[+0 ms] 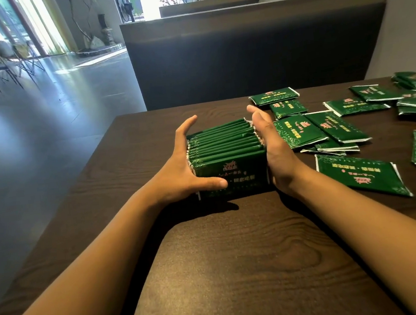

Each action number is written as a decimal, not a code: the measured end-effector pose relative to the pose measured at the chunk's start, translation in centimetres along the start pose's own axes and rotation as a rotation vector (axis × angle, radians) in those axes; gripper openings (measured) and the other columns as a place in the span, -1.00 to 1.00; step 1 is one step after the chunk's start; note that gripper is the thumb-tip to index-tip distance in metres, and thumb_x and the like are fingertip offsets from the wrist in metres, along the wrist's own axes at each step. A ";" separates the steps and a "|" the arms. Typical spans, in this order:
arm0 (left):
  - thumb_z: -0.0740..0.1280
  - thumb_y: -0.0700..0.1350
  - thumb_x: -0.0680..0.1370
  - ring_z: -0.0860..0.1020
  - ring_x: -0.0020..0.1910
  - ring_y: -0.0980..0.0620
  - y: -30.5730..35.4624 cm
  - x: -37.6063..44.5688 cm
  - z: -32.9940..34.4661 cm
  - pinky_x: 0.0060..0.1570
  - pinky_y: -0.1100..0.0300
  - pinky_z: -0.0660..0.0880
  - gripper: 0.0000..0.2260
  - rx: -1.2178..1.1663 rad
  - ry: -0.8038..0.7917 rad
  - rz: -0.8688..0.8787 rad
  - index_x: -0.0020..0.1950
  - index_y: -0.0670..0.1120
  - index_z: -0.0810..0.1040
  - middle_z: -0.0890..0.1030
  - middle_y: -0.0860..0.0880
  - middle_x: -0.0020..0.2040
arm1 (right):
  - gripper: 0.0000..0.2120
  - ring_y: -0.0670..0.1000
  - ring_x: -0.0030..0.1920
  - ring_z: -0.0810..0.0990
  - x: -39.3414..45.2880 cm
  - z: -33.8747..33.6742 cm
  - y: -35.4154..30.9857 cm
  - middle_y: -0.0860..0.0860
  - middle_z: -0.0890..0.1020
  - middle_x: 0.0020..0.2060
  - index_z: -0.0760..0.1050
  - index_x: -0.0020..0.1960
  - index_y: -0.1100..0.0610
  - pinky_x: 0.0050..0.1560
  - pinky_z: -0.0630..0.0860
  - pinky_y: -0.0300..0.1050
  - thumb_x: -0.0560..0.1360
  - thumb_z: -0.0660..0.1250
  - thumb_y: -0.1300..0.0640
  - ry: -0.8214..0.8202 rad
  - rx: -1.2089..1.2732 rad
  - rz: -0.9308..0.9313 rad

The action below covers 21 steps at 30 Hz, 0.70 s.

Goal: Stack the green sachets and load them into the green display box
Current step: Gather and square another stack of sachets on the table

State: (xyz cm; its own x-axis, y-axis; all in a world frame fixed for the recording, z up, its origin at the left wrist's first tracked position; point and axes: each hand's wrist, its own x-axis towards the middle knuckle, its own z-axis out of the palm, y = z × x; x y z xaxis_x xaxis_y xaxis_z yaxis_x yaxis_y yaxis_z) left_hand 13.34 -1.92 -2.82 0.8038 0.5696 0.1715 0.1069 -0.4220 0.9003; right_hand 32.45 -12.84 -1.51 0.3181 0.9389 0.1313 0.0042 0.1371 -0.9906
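The left hand (187, 167) and right hand (272, 146) press flat against both ends of a row of green sachets (227, 153) standing on the dark counter (236, 256); loose sachets (336, 124) lie to the right.

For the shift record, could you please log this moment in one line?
left hand: pressing stack side | right hand: pressing opposite side | sachet stack: on edge on table | loose sachets: right | box: unseen

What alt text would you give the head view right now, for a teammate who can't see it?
Two hands, left and right, press flat against the ends of a block of green sachets standing on edge on a dark wooden table. More loose sachets lie scattered flat to the right. No display box is in view.
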 end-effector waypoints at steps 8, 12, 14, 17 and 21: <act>0.66 0.09 0.25 0.52 0.39 0.14 -0.1 0.2 0.3 0.34 0.28 0.48 0.18 0.028 0.012 0.032 0.61 0.27 -0.11 0.37 -0.02 0.52 | -0.36 0.08 0.35 0.50 -0.2 0.0 0.1 0.06 0.45 0.39 0.25 0.46 -0.22 0.39 0.42 0.26 0.45 0.18 -0.42 0.001 -0.047 0.001; 0.69 0.07 0.25 0.51 0.38 0.19 0.0 0.3 0.3 0.34 0.31 0.46 0.18 0.051 0.017 0.029 0.60 0.28 -0.09 0.38 0.02 0.50 | -0.23 0.11 0.40 0.44 0.0 -0.1 0.3 0.08 0.41 0.39 0.33 0.38 -0.32 0.43 0.34 0.30 0.27 0.19 -0.65 0.033 -0.155 -0.018; 0.70 -0.05 0.30 0.52 0.35 0.21 -0.1 0.3 0.4 0.31 0.33 0.48 0.15 0.071 0.030 0.038 0.60 0.21 -0.06 0.42 0.05 0.44 | -0.23 0.07 0.38 0.45 0.1 -0.2 0.1 0.06 0.42 0.38 0.33 0.42 -0.26 0.42 0.36 0.26 0.32 0.18 -0.60 0.008 -0.196 -0.027; 0.65 -0.24 0.36 0.56 0.31 0.16 -0.3 0.4 0.2 0.25 0.27 0.53 0.02 0.088 0.086 0.049 0.59 0.08 0.04 0.47 0.03 0.35 | -0.24 -0.08 0.33 0.47 -0.1 -0.5 -0.3 0.01 0.38 0.44 0.21 0.52 -0.18 0.21 0.49 -0.10 0.40 0.22 -0.45 -0.072 -0.246 -0.027; 0.60 -0.31 0.39 0.61 0.28 0.06 -0.5 0.3 -0.8 0.14 0.22 0.59 -0.03 -0.004 0.144 0.015 0.59 0.05 0.07 0.53 -0.08 0.32 | 0.03 -0.06 0.38 0.39 -0.2 -1.5 -0.5 -0.06 0.36 0.42 0.03 0.57 -0.24 0.23 0.42 -0.22 0.26 0.52 -0.32 -0.210 -0.411 -0.045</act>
State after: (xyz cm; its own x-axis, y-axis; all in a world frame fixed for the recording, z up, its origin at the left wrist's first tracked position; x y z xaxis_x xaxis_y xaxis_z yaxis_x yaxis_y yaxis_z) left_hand 13.03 -0.97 -2.87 0.7132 0.6585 0.2402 0.0929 -0.4284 0.8988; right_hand 33.80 -13.58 -1.06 0.1105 0.9843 0.1374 0.4021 0.0821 -0.9119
